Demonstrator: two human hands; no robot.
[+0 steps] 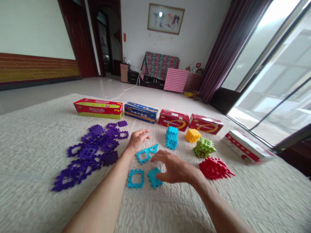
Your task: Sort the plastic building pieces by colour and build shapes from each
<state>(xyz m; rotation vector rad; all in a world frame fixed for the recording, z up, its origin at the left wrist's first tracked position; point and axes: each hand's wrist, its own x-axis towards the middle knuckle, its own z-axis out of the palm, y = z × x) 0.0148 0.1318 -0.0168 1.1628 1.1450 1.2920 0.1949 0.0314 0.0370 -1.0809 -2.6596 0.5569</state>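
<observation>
My left hand hovers with its fingers apart and nothing held, just behind the blue frame piece and the blue triangular piece. My right hand is spread, its thumb over the edge of a solid blue square; its fingertips are near the frame piece. Left of that square lies a blue square frame. Behind my right hand stands a stack of blue pieces. Many purple pieces lie in a loose spread to the left of my left hand.
Yellow pieces, green pieces and a red pile are on the right. Along the back stand a red-yellow box, a blue box and two red boxes. A white-red box is at the right edge.
</observation>
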